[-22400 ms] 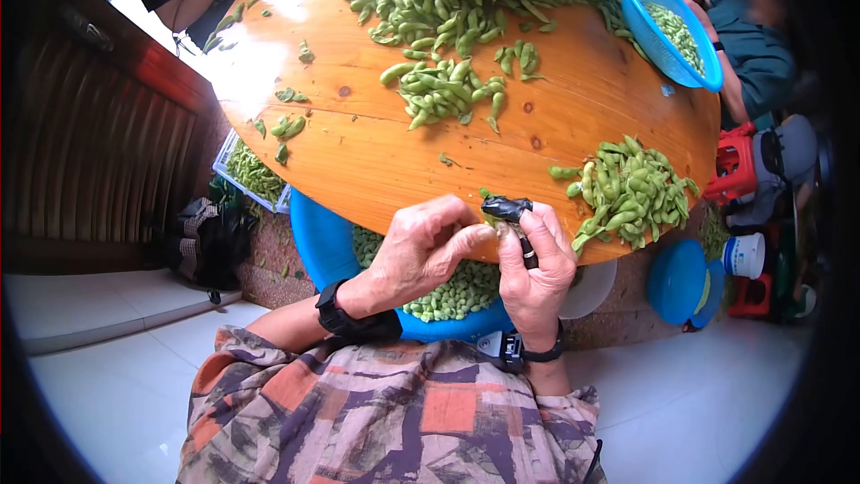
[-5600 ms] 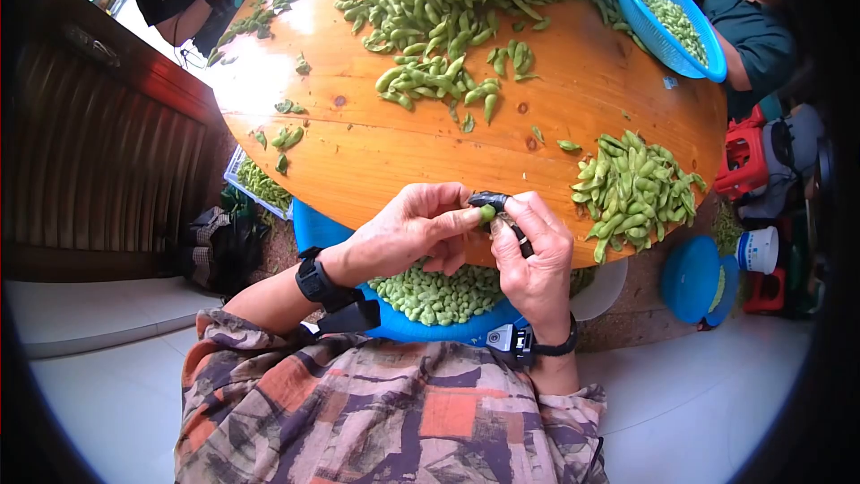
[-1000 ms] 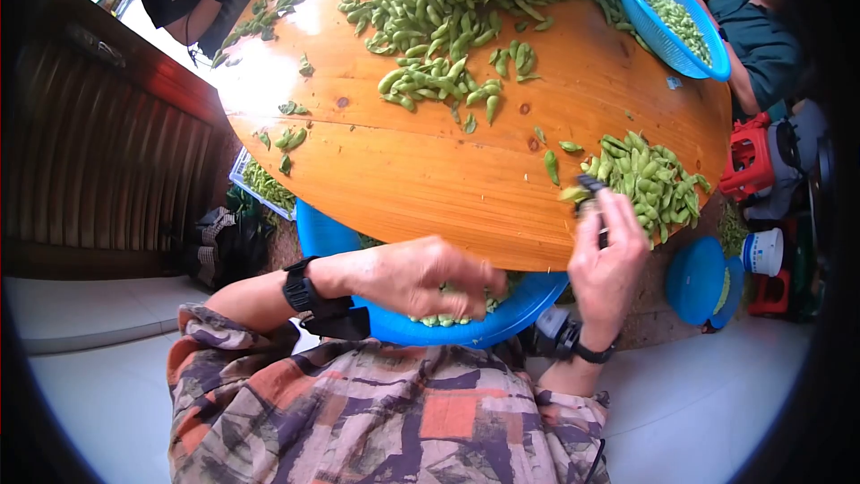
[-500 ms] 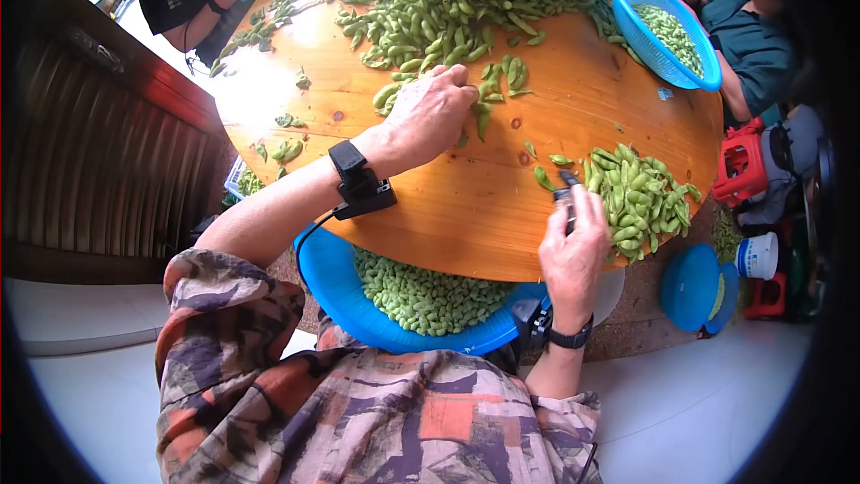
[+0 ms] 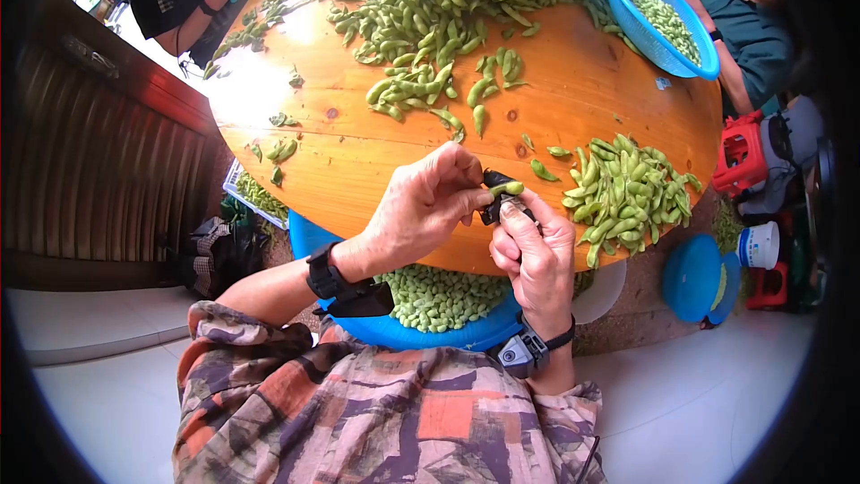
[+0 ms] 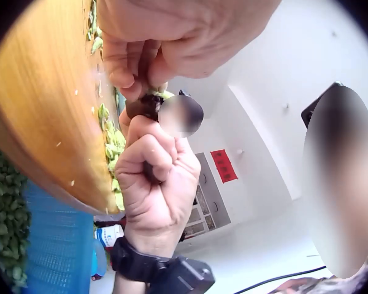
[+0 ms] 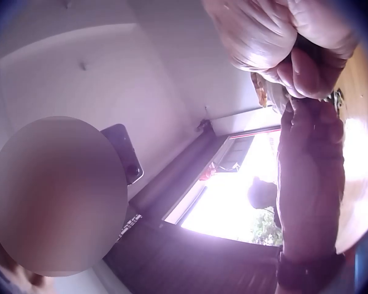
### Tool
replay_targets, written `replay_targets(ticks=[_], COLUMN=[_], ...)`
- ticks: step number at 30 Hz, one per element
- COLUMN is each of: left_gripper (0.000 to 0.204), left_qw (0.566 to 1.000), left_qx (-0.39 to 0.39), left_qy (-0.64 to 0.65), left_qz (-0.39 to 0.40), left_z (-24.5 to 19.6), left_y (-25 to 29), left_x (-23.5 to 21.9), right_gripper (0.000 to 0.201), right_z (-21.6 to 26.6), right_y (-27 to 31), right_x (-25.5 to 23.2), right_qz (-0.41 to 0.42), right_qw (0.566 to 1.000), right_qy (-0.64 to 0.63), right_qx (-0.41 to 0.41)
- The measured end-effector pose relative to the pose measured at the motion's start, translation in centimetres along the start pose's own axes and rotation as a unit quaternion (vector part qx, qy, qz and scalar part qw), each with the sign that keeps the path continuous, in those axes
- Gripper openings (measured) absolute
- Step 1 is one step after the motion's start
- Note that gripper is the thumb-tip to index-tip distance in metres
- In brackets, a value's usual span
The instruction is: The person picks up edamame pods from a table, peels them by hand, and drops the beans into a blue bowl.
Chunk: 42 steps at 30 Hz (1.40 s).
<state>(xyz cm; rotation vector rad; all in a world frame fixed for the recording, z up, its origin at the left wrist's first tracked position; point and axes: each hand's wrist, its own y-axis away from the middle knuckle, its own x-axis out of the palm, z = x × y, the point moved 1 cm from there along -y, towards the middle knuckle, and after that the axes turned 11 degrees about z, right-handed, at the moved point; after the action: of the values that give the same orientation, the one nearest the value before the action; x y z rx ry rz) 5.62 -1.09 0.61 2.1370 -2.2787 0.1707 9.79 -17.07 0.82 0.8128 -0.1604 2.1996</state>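
Observation:
My left hand (image 5: 419, 202) pinches one end of a green soybean pod (image 5: 509, 188) above the table's near edge. Against that pod, my right hand (image 5: 544, 255) grips a small black tool (image 5: 494, 178); its kind is unclear because fingers cover most of it. Both hands meet at the pod, fingertips close together. In the left wrist view, the left hand (image 6: 184, 40) comes down from above onto the dark tool (image 6: 142, 107) in the curled right hand (image 6: 156, 184). Below them, a blue basin (image 5: 488, 333) holds shelled green beans (image 5: 443, 298).
On the round wooden table (image 5: 349, 170), a large pod heap (image 5: 430, 13) lies at the back, a smaller pile (image 5: 632, 193) at right. A blue basket (image 5: 640, 36) of beans stands at the far right edge. Other people sit across and at right; a red stool (image 5: 742, 157) stands beyond.
The left hand went from over the basin to the pods mid-table, then back to the right hand with a pod. The right hand moved left, away from the right pile, still gripping the black tool.

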Motion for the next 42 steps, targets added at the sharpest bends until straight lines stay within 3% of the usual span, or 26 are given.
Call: replay_targets(ticks=[4, 11, 14, 16, 20, 26, 28, 29, 30, 31, 32, 36, 37, 39, 40, 42], left_gripper=[0.021, 0.025, 0.027, 0.028, 0.026, 0.029, 0.03, 0.032, 0.032, 0.031, 0.031, 0.031, 0.031, 0.03, 0.03, 0.031], left_qw=[0.994, 0.996, 1.0, 0.95, 0.914, 0.903, 0.972, 0.995, 0.995, 0.987, 0.947, 0.933, 0.933, 0.977, 0.977, 0.993], left_qx=[0.068, 0.043, 0.018, -0.11, -0.113, -0.127, -0.089, -0.062, -0.063, 0.008, 0.08, 0.126, 0.125, 0.026, 0.026, -0.01], left_qy=[-0.078, -0.067, 0.013, 0.291, 0.383, 0.403, 0.212, 0.026, 0.026, -0.141, -0.304, -0.336, -0.335, -0.211, -0.211, -0.106], left_qz=[-0.035, -0.027, -0.003, 0.022, 0.068, 0.071, 0.046, 0.073, 0.071, 0.073, 0.073, 0.035, 0.034, 0.011, 0.009, -0.046], left_z=[1.2, 0.9, 0.8, 0.8, 1.7, 1.5, 1.0, 1.4, 1.2, 0.6, 0.2, 1.1, 1.2, 1.6, 1.7, 1.9], left_y=[0.7, 1.3, 1.6, 1.6, 1.8, 2.1, 2.1, 2.3, 2.3, 2.4, 2.4, 2.8, 3.0, 3.3, 3.4, 3.5], left_x=[0.3, 0.3, 0.0, -0.1, 0.1, 0.3, 0.9, 0.0, -0.3, -0.4, -0.4, 0.0, 0.2, 0.5, 0.9, 1.8], right_gripper=[0.018, 0.013, 0.013, 0.013, 0.014, 0.014, 0.014, 0.013, 0.013, 0.012, 0.012, 0.011, 0.011, 0.015, 0.015, 0.018], right_z=[-0.1, -0.4, -0.3, -0.6, -0.5, -0.3, -0.1, -0.1, -0.2, -0.3, -0.4, -1.7, -2.1, -2.8, -2.9, -3.1], right_y=[0.2, 0.6, 0.8, 0.8, 0.9, 0.9, 1.5, 1.8, 1.8, 1.9, 2.0, 1.8, 1.7, 1.6, 1.6, 1.6], right_x=[0.0, -0.4, -0.6, -0.9, -1.6, -1.4, -0.6, -0.2, 0.0, 0.2, 0.4, 0.6, 0.7, 0.7, 1.0, 1.9], right_qz=[0.002, 0.03, 0.043, 0.046, 0.054, 0.072, 0.059, 0.048, 0.05, 0.028, 0.006, -0.028, -0.043, -0.057, -0.055, -0.072], right_qw=[1.0, 0.999, 0.998, 0.998, 0.995, 0.995, 0.995, 0.99, 0.99, 0.988, 0.983, 0.964, 0.943, 0.886, 0.886, 0.822], right_qy=[0.017, 0.03, 0.048, 0.027, -0.033, -0.001, 0.057, 0.113, 0.113, 0.146, 0.18, 0.263, 0.325, 0.442, 0.442, 0.527], right_qx=[0.009, 0.013, 0.024, 0.032, 0.075, 0.064, 0.065, 0.067, 0.069, 0.051, 0.033, -0.011, -0.053, -0.126, -0.126, -0.206])
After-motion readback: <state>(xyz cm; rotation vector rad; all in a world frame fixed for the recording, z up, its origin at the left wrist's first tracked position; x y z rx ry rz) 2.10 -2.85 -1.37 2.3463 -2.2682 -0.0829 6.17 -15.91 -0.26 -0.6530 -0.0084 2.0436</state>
